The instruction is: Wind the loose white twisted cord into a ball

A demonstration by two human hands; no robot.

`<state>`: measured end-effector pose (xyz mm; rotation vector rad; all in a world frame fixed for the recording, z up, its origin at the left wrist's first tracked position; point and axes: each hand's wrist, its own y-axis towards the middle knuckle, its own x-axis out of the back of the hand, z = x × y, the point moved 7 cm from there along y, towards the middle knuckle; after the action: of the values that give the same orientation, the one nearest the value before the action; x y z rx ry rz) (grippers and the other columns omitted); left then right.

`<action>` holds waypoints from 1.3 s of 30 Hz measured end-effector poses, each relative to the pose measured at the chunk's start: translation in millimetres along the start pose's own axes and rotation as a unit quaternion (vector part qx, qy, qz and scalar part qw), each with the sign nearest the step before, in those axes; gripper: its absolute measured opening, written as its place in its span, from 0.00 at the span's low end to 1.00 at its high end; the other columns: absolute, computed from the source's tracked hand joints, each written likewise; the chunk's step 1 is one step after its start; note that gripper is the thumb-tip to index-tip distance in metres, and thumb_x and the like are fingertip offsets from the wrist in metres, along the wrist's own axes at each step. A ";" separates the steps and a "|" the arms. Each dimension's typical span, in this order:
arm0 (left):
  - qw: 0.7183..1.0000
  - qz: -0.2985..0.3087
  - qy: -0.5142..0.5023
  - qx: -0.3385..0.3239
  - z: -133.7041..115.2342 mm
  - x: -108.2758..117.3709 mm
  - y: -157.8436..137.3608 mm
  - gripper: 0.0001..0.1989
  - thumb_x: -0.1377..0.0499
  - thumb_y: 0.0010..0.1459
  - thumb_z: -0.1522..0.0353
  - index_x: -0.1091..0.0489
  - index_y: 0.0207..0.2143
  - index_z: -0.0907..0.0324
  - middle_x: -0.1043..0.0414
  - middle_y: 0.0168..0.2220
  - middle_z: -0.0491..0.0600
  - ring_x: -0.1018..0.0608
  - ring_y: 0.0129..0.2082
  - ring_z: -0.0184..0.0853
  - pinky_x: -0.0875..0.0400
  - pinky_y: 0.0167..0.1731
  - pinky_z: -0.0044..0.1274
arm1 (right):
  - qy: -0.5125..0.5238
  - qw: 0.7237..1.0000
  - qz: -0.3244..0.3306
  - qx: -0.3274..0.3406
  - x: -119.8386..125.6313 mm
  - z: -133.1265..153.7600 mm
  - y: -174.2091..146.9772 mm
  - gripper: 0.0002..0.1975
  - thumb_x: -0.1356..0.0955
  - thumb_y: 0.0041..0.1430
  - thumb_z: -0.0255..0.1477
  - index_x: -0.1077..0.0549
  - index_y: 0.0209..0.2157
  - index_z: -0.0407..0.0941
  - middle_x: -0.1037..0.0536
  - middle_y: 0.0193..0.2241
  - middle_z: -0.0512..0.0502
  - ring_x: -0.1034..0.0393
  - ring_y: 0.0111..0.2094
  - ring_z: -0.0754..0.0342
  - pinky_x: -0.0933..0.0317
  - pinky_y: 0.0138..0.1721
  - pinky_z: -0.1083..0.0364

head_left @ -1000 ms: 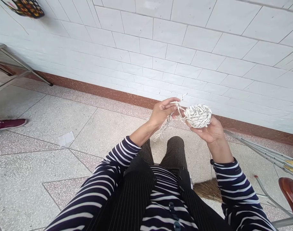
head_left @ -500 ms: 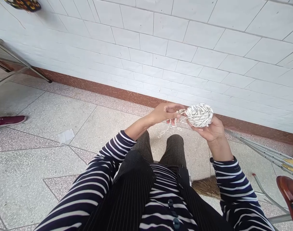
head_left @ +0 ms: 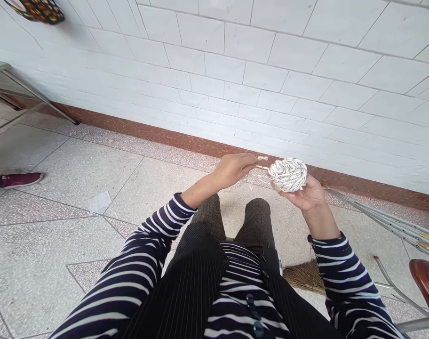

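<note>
A ball of white, dark-flecked cord (head_left: 288, 175) is held in the right hand (head_left: 310, 195), ahead of the body and well clear of the floor (head_left: 130, 235). It is cradled from beneath and from its right side, with the fingers curled around it. From its left side a short strand (head_left: 261, 167) is drawn across to the left hand (head_left: 234, 169), by whose fingers it appears to be pinched; the exact grip is hidden behind the back of that hand. Loose, pale ends are seen hanging just below the strand. Both forearms are covered by striped sleeves (head_left: 165, 216).

Beyond the hands, a white tiled wall (head_left: 214, 61) is edged at its foot by a red-brown skirting (head_left: 144, 134). A white sheet (head_left: 99, 201) is noted lying on the floor to the left, near a dark red shoe (head_left: 22, 179). At the right, a broom head (head_left: 304, 277) is partly covered by the right sleeve, and perforated metal rails (head_left: 380, 214) are found near the skirting.
</note>
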<state>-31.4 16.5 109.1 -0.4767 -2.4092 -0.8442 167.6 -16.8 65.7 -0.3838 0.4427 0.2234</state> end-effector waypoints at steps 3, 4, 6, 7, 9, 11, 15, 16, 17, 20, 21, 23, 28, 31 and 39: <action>1.000 0.008 0.001 0.027 2.4 -7.4 -0.6 0.09 0.37 0.62 0.62 0.18 0.37 0.56 0.18 0.36 0.52 0.18 0.37 0.39 0.29 0.38 0.26 | -0.004 1.000 0.002 0.008 0.9 0.3 1.6 0.22 0.28 0.46 0.36 0.24 0.46 0.50 0.18 0.47 0.43 0.24 0.39 0.47 0.44 0.18 0.60; 0.999 -0.005 -0.008 0.043 2.8 -6.6 -0.2 0.10 0.36 0.61 0.61 0.19 0.35 0.57 0.18 0.33 0.52 0.19 0.35 0.38 0.30 0.37 0.26 | -0.009 1.000 -0.002 0.013 1.6 0.3 1.8 0.21 0.28 0.46 0.36 0.24 0.45 0.50 0.18 0.45 0.43 0.25 0.39 0.47 0.42 0.18 0.60; 0.995 -0.048 -0.036 0.076 3.3 -0.8 1.7 0.10 0.36 0.61 0.62 0.19 0.31 0.57 0.19 0.30 0.52 0.21 0.31 0.37 0.31 0.35 0.25 | -0.019 1.000 -0.004 0.018 2.4 -1.1 1.6 0.20 0.27 0.45 0.35 0.23 0.43 0.51 0.18 0.42 0.44 0.25 0.40 0.46 0.37 0.21 0.58; 0.992 -0.071 -0.051 0.089 3.3 3.4 3.2 0.11 0.36 0.61 0.62 0.19 0.30 0.57 0.20 0.29 0.51 0.22 0.30 0.36 0.32 0.34 0.25 | -0.018 1.000 -0.003 0.017 2.7 -2.7 1.4 0.20 0.26 0.44 0.35 0.23 0.43 0.51 0.18 0.41 0.45 0.24 0.41 0.46 0.33 0.23 0.56; 0.985 -0.114 -0.081 0.104 3.6 12.3 7.2 0.11 0.38 0.61 0.64 0.19 0.30 0.58 0.20 0.29 0.51 0.23 0.30 0.35 0.32 0.34 0.25 | -0.007 1.000 0.003 0.009 3.0 -6.8 0.7 0.22 0.26 0.41 0.32 0.23 0.43 0.52 0.18 0.41 0.47 0.24 0.43 0.46 0.27 0.30 0.51; 0.974 -0.158 -0.122 0.109 5.3 20.7 10.4 0.10 0.39 0.61 0.65 0.18 0.32 0.57 0.19 0.32 0.50 0.22 0.32 0.34 0.30 0.34 0.25 | 0.005 1.000 0.016 0.002 2.0 -10.0 0.0 0.24 0.26 0.40 0.31 0.23 0.44 0.53 0.17 0.43 0.48 0.23 0.46 0.46 0.24 0.37 0.47; 0.950 -0.197 -0.219 0.102 8.0 26.6 6.4 0.07 0.38 0.60 0.67 0.18 0.35 0.55 0.21 0.51 0.52 0.20 0.40 0.37 0.26 0.31 0.25 | 0.044 0.998 0.024 0.022 -2.3 -5.8 -1.2 0.23 0.25 0.42 0.33 0.23 0.45 0.54 0.17 0.45 0.50 0.23 0.47 0.48 0.24 0.38 0.50; 0.949 -0.188 -0.235 0.097 7.3 25.6 3.4 0.07 0.38 0.61 0.67 0.19 0.34 0.55 0.23 0.56 0.52 0.19 0.42 0.38 0.25 0.30 0.25 | 0.058 0.998 0.029 0.025 -4.8 -3.9 -1.5 0.23 0.24 0.43 0.35 0.23 0.45 0.54 0.17 0.45 0.49 0.23 0.44 0.49 0.26 0.32 0.55; 0.950 -0.172 -0.246 0.091 6.5 24.1 -0.1 0.08 0.39 0.61 0.67 0.19 0.33 0.55 0.25 0.58 0.52 0.19 0.44 0.39 0.25 0.28 0.25 | 0.068 0.997 0.039 0.025 -8.4 -2.5 -1.8 0.23 0.25 0.44 0.38 0.23 0.45 0.53 0.17 0.45 0.48 0.24 0.39 0.52 0.31 0.26 0.60; 0.962 -0.116 -0.242 0.060 5.2 20.7 -10.9 0.12 0.42 0.63 0.69 0.20 0.30 0.57 0.26 0.59 0.52 0.19 0.50 0.42 0.22 0.30 0.25 | 0.080 0.994 0.076 0.023 -20.4 0.1 -2.2 0.25 0.26 0.47 0.43 0.24 0.48 0.51 0.16 0.43 0.43 0.32 0.28 0.57 0.52 0.15 0.66; 0.970 -0.095 -0.220 0.044 5.2 19.8 -13.2 0.13 0.43 0.63 0.71 0.20 0.29 0.57 0.26 0.59 0.52 0.20 0.52 0.42 0.20 0.34 0.27 | 0.084 0.993 0.081 0.026 -23.3 0.5 -1.6 0.26 0.26 0.47 0.44 0.24 0.48 0.51 0.16 0.43 0.43 0.34 0.27 0.58 0.55 0.14 0.67; 0.987 -0.060 -0.147 0.011 5.4 17.2 -14.9 0.15 0.46 0.63 0.74 0.20 0.31 0.57 0.26 0.59 0.52 0.22 0.57 0.42 0.20 0.46 0.32 | 0.094 0.991 0.087 0.033 -27.9 -0.6 0.4 0.26 0.27 0.47 0.44 0.24 0.48 0.50 0.16 0.42 0.43 0.34 0.27 0.58 0.56 0.14 0.66; 1.000 -0.006 0.026 0.002 2.1 1.3 -6.7 0.14 0.48 0.69 0.73 0.22 0.46 0.58 0.25 0.57 0.54 0.21 0.55 0.39 0.24 0.53 0.33 | 0.093 0.991 0.097 -0.006 -34.9 -14.0 5.4 0.27 0.25 0.44 0.37 0.25 0.49 0.52 0.16 0.41 0.44 0.29 0.28 0.54 0.50 0.14 0.64; 0.998 -0.001 0.056 0.024 -2.4 -5.3 -2.6 0.13 0.40 0.67 0.68 0.27 0.53 0.59 0.25 0.56 0.56 0.21 0.55 0.41 0.24 0.54 0.33 | 0.086 0.994 0.065 -0.001 -30.1 -12.1 5.3 0.26 0.25 0.44 0.35 0.25 0.48 0.53 0.16 0.41 0.47 0.27 0.31 0.52 0.47 0.15 0.64; 0.996 0.025 0.091 -0.001 -16.7 -5.6 -3.1 0.30 0.35 0.63 0.67 0.39 0.65 0.57 0.31 0.65 0.58 0.26 0.64 0.45 0.27 0.60 0.38 | 0.097 0.995 -0.015 0.033 -15.3 1.0 21.7 0.21 0.27 0.47 0.36 0.23 0.44 0.47 0.17 0.39 0.45 0.32 0.28 0.56 0.52 0.15 0.64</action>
<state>-22.3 2.5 115.4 -0.4378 -2.2213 -0.8312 148.1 1.3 66.7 -0.3486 0.6339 0.1424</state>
